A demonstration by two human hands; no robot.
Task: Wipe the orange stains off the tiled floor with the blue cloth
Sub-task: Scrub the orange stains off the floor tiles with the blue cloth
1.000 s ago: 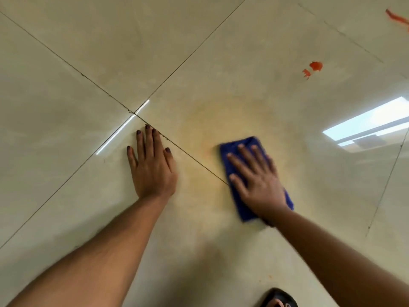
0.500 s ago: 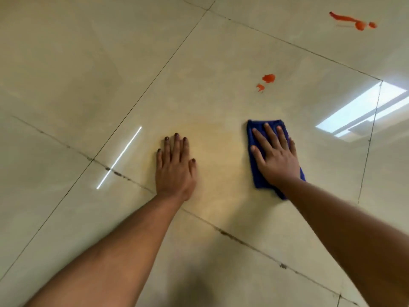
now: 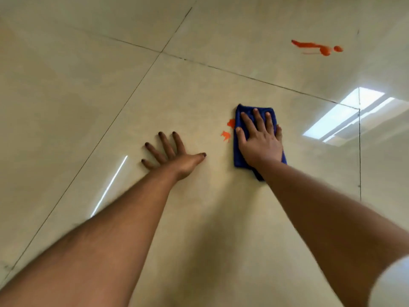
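Right hand [image 3: 259, 142]: flat, fingers extended, pressing blue cloth [image 3: 240, 156] onto tiled floor [image 3: 199, 218]. Left hand [image 3: 174, 155]: splayed flat, empty, on tile. Two orange stains [image 3: 226, 135] at cloth's left edge; orange streak [image 3: 318, 48] farther off.

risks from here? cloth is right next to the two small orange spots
1. The right hand presses the blue cloth flat beside the two small spots; a sideways pass may smear them rather than lift them.
2. The long orange streak lies on a farther tile and could be missed.
3. The left hand is braced on the glossy floor; it may slip if that patch is damp.
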